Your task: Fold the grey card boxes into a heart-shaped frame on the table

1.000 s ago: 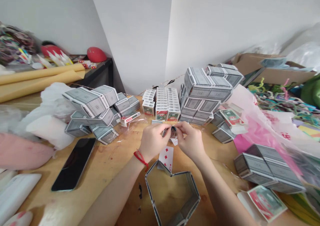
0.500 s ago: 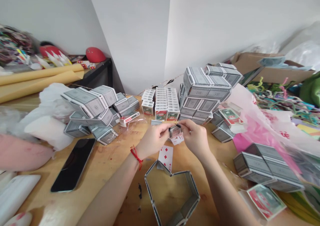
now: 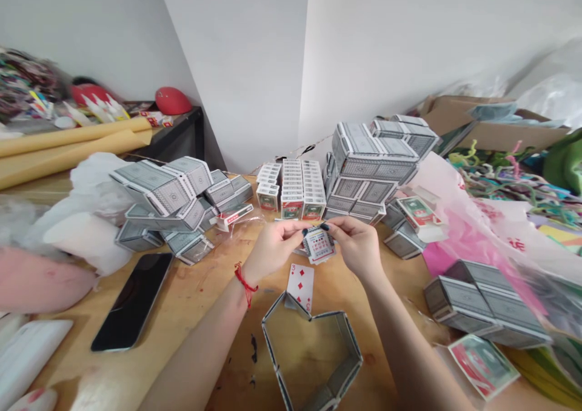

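Dark-nailed fingertips of my left hand (image 3: 273,250) pinch the left upper edge of a playing card (image 3: 321,246) printed with small red and blue marks. My right hand (image 3: 361,250) pinches the same card at its upper right, thumb against the face. Other cards seem to lie behind or under it, mostly hidden. Below, a three of diamonds (image 3: 301,282) lies face up on the wooden table (image 3: 200,332). Its lower end touches or sits behind a heart-shaped ring of joined grey-backed cards (image 3: 342,374), which stands between my forearms.
Stacked boxes built from cards rise at the left (image 3: 157,187) and right (image 3: 375,150). Rows of card packs (image 3: 291,183) stand between them. A black phone (image 3: 133,302) lies left. An opened card pack (image 3: 484,365) and a pink plastic bag (image 3: 454,217) are at right.
The held card has tilted, so its printed face now shows between my hands. The red-marked card seen below it before is now mostly covered. My hands have barely shifted.
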A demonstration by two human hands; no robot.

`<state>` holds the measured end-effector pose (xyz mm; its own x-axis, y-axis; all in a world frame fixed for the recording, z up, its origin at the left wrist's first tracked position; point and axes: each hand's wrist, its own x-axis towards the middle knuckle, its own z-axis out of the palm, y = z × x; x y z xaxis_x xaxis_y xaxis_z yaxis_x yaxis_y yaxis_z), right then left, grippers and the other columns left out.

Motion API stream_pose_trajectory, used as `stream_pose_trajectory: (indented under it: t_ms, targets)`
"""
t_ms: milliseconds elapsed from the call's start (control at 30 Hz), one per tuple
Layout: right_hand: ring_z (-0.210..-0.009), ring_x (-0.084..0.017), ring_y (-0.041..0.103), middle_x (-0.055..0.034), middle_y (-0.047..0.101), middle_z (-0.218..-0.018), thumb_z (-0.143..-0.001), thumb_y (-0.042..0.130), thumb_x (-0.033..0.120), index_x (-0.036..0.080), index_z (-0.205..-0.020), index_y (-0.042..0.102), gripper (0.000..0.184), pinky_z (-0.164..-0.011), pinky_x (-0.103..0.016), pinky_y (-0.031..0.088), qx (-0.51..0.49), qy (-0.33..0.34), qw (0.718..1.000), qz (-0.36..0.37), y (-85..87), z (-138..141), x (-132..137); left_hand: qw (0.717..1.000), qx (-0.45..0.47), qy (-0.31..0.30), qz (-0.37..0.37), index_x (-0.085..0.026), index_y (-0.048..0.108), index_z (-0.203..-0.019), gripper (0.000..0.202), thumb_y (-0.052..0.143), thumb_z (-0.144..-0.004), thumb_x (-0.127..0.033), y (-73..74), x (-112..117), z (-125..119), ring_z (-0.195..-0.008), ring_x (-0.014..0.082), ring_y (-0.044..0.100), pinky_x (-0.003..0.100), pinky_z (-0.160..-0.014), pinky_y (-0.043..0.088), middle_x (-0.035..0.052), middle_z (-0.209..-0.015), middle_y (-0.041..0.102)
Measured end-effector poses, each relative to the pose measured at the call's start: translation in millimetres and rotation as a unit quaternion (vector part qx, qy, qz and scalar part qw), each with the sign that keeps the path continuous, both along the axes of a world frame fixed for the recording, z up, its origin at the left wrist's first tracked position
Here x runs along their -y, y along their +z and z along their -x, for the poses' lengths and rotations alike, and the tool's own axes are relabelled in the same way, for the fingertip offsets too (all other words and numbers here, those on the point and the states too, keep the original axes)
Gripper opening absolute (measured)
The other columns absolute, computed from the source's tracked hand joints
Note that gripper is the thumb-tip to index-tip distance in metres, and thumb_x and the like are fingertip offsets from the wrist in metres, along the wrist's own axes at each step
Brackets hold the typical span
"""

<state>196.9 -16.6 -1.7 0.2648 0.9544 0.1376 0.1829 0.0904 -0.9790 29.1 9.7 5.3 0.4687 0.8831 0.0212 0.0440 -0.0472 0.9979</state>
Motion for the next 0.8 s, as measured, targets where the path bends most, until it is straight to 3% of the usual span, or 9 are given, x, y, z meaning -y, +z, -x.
stream_pose_trajectory:
  t_ms: [233,533,800]
  targets:
    - [-0.058,-0.015,0.059,-0.0038,0.068,-0.067,-0.07,0.061,0.034,0.016,-0.07,0.068,0.019,-0.054,-0.025,0.045,0.001,-0.013,1.0,0.016,0.9,4.5,1.0,0.999,-0.002,0.024,0.028,-0.014,0.064,-0.097,0.023,0.057,-0.078,-0.025,-2.7,-2.2,0.4,-0.078,0.0161,0.066,0.03,-0.073,0.056,0.0069,-0.093,0.07]
    - [-0.054,-0.012,0.054,-0.0014,0.063,-0.061,-0.07,0.063,0.036,0.016,-0.067,0.063,0.02,-0.051,-0.022,0.043,-0.074,0.031,0.996,0.037,2.7,10.5,2.6,0.998,-0.004,0.047,0.031,-0.013,0.066,-0.084,0.012,0.058,-0.076,-0.018,3.0,0.7,-1.9,-0.074,0.0132,0.066,0.023,-0.066,0.055,0.005,-0.084,0.07]
    - [-0.049,-0.011,0.051,0.0,0.06,-0.058,-0.07,0.062,0.039,0.016,-0.068,0.059,0.023,-0.046,-0.021,0.04,-0.084,0.041,0.994,0.051,2.4,10.2,3.0,0.998,0.024,0.044,0.033,-0.013,0.067,-0.087,0.016,0.059,-0.076,-0.022,-0.8,2.5,-6.8,-0.074,0.0141,0.066,0.024,-0.065,0.054,0.0058,-0.084,0.071]
